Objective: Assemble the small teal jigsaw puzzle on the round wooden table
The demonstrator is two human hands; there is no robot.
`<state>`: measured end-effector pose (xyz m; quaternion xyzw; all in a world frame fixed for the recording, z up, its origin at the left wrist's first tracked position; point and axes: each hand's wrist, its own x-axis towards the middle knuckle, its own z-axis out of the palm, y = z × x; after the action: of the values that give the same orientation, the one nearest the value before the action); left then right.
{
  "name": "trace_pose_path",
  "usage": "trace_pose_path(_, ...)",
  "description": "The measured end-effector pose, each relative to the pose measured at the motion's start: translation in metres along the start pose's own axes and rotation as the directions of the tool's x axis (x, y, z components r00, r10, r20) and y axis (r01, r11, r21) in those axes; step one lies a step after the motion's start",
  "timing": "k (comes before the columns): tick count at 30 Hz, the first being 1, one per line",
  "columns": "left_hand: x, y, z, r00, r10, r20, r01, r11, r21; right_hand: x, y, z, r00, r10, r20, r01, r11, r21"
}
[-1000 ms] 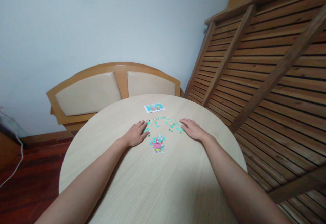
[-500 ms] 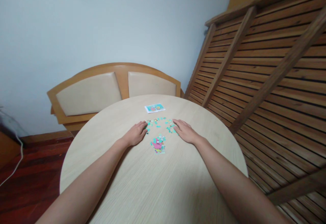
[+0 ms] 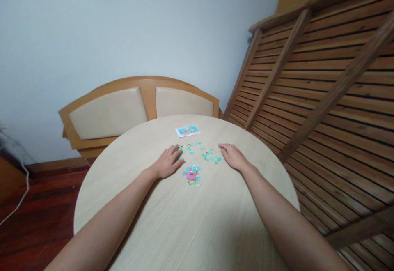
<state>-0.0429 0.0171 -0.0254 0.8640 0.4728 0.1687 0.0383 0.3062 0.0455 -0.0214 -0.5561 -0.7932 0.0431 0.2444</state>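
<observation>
My left hand (image 3: 168, 161) lies over the left side of the loose jigsaw pieces (image 3: 211, 156), fingers spread and partly covering some of them. To the right of those pieces rests my right hand (image 3: 233, 155), its fingers stretched out and holding nothing. A joined part of the jigsaw puzzle (image 3: 191, 175), showing a pink starfish character, sits nearer to me, between my two forearms. Beyond the loose pieces lies a picture card (image 3: 188, 131) with cartoon figures on a turquoise ground.
Everything lies on a round pale wooden table (image 3: 191, 230). Behind it stands a padded headboard (image 3: 107, 113) against the wall. A large slatted wooden frame (image 3: 308, 90) leans along the right side. A white cable (image 3: 26, 180) hangs at the far left.
My right hand has moved right, off the loose pieces, uncovering several. My left hand has shifted slightly right, with its fingers and thumb spread wider.
</observation>
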Motion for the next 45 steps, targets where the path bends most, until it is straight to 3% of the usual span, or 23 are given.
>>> trace_pose_path(5,-0.003,0.015,-0.005,0.987,0.16,0.02,-0.16,0.987,-0.031,-0.003,0.002,-0.013,0.998,-0.048,0.037,0.048,0.999,0.002)
trace_pose_path(9,-0.003,0.022,-0.007,0.98,0.19,0.053,-0.189,0.982,-0.029,-0.006,-0.013,-0.022,0.991,-0.094,0.097,0.086,0.993,0.078)
trace_pose_path(13,-0.003,0.03,-0.01,0.967,0.246,0.07,-0.245,0.969,-0.033,-0.008,-0.022,-0.025,0.986,-0.051,0.159,0.03,0.991,0.129)
trace_pose_path(19,-0.001,0.042,-0.013,0.932,0.349,0.096,-0.344,0.937,-0.067,-0.009,-0.021,-0.022,0.981,-0.116,0.154,0.072,0.962,0.265)
trace_pose_path(24,-0.001,0.045,-0.014,0.929,0.36,0.091,-0.354,0.932,-0.074,-0.009,-0.02,-0.022,0.982,-0.126,0.138,0.073,0.937,0.342)
trace_pose_path(28,-0.001,0.043,-0.013,0.926,0.369,0.079,-0.364,0.928,-0.077,-0.008,-0.017,-0.025,0.996,-0.019,0.088,0.0,0.978,0.206)
trace_pose_path(32,0.0,0.041,-0.011,0.92,0.385,0.074,-0.381,0.922,-0.062,-0.008,-0.013,-0.028,0.984,0.058,0.166,-0.077,0.992,0.105)
trace_pose_path(38,0.001,0.043,-0.011,0.918,0.388,0.088,-0.387,0.922,-0.029,-0.007,-0.015,-0.026,0.972,0.087,0.22,-0.113,0.988,0.109)
trace_pose_path(41,0.001,0.043,-0.01,0.919,0.385,0.086,-0.383,0.923,-0.034,-0.007,-0.016,-0.023,0.972,0.095,0.215,-0.131,0.979,0.16)
trace_pose_path(45,0.001,0.043,-0.009,0.917,0.392,0.067,-0.39,0.92,-0.044,-0.007,-0.017,-0.018,0.976,0.069,0.207,-0.139,0.927,0.349)
